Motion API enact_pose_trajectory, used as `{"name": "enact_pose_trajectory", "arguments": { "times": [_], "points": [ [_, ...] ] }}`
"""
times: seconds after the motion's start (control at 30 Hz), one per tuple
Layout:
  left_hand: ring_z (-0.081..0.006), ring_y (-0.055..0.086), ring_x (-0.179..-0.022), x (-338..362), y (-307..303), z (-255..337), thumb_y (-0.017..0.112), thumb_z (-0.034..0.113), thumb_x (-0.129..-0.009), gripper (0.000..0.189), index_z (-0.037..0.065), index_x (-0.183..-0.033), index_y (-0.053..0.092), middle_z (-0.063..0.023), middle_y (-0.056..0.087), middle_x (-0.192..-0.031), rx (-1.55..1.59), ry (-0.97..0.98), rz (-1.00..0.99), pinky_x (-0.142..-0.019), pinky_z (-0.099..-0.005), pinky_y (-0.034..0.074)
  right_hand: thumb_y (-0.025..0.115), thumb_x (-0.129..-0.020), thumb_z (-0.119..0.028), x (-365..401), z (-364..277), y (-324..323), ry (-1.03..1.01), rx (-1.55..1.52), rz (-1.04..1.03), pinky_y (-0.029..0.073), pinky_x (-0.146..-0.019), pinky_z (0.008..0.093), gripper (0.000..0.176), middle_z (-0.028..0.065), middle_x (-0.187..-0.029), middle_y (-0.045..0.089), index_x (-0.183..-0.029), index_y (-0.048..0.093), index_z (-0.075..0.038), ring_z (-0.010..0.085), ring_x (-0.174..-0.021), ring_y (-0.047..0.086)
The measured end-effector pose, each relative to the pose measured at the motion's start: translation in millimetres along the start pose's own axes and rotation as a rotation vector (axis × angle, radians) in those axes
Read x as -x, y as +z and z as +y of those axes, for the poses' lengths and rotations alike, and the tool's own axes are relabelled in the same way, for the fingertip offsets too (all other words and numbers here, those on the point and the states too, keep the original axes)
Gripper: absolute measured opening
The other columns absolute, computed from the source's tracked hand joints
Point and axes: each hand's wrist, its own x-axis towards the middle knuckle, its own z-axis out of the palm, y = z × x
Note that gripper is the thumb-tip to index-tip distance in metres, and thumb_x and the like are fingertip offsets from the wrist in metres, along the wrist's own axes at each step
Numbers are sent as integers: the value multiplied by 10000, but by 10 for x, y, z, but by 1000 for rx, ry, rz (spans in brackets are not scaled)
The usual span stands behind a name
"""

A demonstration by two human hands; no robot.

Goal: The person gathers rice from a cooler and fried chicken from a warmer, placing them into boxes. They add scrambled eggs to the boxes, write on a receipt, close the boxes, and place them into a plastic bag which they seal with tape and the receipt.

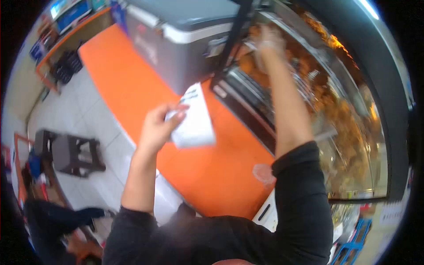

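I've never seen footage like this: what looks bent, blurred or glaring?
In the head view, the case bows, with black corners around the image; the right hand is smeared; print on the paper is too blurred to read; the lamp glares white.

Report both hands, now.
Left hand: closed, holding the white paper.
Right hand: inside the case; too blurred to tell if open, closed or holding anything.
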Motion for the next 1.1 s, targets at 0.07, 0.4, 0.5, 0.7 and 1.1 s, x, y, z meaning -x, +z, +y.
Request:
{"name": "enact_pose_trajectory", "arguments": {
  "times": [0.07,0.4,0.5,0.7,1.1],
  "points": [
    [-123,587,-826,1,-182,67,572,14,-793,259,18,-1051,604,-57,606,-932,141,27,-31,-697,-257,500,572,-848,-310,-181,120,132,-28,51,30,366,-999,408,465,131,-1310,434,-1279,453,-180,320,-1206,417],
    [-142,586,-877,145,1,249,569,-22,-779,308,18,-1083,590,-84,596,-1022,477,121,-127,-755,-269,493,689,-739,-187,1808,515,-859,-496,-197,370,410,-909,399,425,108,-1185,523,-1125,531,-109,298,-1092,500],
    [-140,601,-829,188,264,351,573,-16,-783,259,8,-1038,611,-87,608,-993,462,112,-214,-711,-265,507,657,-777,-192,2818,1187,-1007,93,-986,6,422,-899,392,448,117,-1204,526,-1175,494,-67,265,-1104,509],
    [-157,610,-824,555,1209,554,566,-14,-785,219,-9,-1001,608,-105,604,-990,328,137,-395,-706,-278,513,488,-874,-337,4882,2261,-1479,1031,-1927,-114,516,-740,333,501,128,-1145,558,-1269,424,-35,300,-1002,571],
    [-105,593,-757,2026,3579,690,569,-24,-775,212,12,-969,647,-67,627,-911,106,254,-754,-653,-227,487,431,-897,-341,6827,3139,-2170,1147,-2027,64,527,-612,288,488,131,-1197,538,-1261,421,-16,274,-1036,572]
  ]
}}
